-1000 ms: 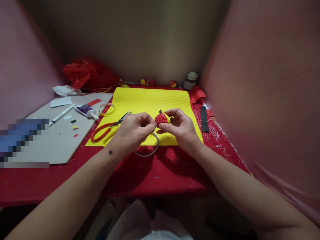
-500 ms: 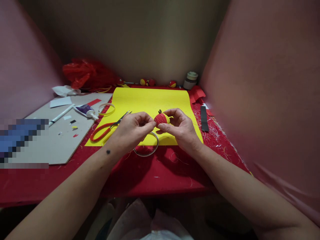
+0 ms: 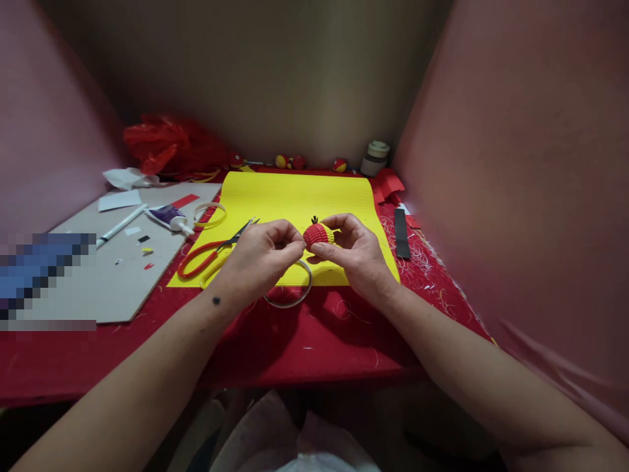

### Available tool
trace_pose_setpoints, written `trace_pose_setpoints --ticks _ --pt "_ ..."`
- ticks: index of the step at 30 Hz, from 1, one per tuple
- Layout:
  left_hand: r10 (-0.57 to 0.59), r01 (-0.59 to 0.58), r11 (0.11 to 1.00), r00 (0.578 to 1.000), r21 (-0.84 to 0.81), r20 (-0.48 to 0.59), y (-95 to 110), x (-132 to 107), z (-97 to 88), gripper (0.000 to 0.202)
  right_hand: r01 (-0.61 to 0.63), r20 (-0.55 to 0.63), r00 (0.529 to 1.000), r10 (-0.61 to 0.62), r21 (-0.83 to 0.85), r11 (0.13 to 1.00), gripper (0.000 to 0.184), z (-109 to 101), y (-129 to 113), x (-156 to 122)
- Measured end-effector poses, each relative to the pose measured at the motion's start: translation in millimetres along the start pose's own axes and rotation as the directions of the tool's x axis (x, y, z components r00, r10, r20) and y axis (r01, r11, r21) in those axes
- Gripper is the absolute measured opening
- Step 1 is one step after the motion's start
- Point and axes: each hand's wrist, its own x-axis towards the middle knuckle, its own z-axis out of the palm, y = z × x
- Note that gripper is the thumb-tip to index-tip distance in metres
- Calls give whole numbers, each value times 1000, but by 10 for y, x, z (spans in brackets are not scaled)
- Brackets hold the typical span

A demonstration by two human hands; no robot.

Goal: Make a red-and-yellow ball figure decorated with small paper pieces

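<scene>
A small ridged red and yellow paper figure (image 3: 317,235), with a black tuft on top, is held above the yellow corrugated sheet (image 3: 299,196). My right hand (image 3: 358,252) grips it between thumb and fingers from the right. At its left side, the pinched thumb and forefinger of my left hand (image 3: 265,252) meet its red end; whether anything tiny is between those fingertips I cannot make out. Scissors with red handles (image 3: 199,260) lie partly behind my left hand. Below the hands rests a thin ring-shaped strip (image 3: 310,282).
A grey board (image 3: 162,275) on the left carries a purple and white glue tube (image 3: 168,217), a white pen (image 3: 120,226) and paper scraps. Behind are a red plastic bag (image 3: 167,144), several small red and yellow figures and a jar (image 3: 376,159). A black strip (image 3: 401,234) lies right.
Almost nothing differs. My left wrist has shifted very slightly, while both hands keep their places at the paper figure.
</scene>
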Motion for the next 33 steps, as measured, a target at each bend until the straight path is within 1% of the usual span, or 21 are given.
trace_pose_setpoints --ticks 4,8,13,17,19,22,24,27,30,33 --pt "25 -25 1000 999 6 -24 -4 -6 2 9 -27 14 1000 26 88 996 45 3 6 1" --pt "46 -46 999 998 29 -31 -11 -3 0 9 -94 37 995 89 155 984 45 10 -7 6" --pt "45 -44 999 997 21 -58 8 -11 4 8 -138 18 990 138 234 962 43 25 -48 18" --pt "-17 11 995 998 -97 -66 21 -20 -18 8 -173 31 985 172 312 934 38 -1 -56 49" --pt "-57 41 977 996 -207 -72 9 -11 -48 8 -207 47 978 203 350 914 37 -30 -49 69" --pt "-89 59 927 994 -370 -63 -29 15 -102 9 -265 72 964 257 380 886 33 -69 -40 94" --pt "-103 78 909 994 -409 -40 -51 29 -126 9 -306 98 952 290 376 875 32 -86 -39 103" --pt "-119 108 913 993 -395 -3 -61 33 -136 11 -343 126 939 319 353 870 33 -107 -42 119" --pt "-113 115 922 993 -369 27 -54 28 -138 12 -303 75 953 295 330 894 31 -150 -29 158" --pt "-109 117 938 993 -326 41 -44 26 -149 14 -219 -49 970 240 263 940 29 -229 13 229"
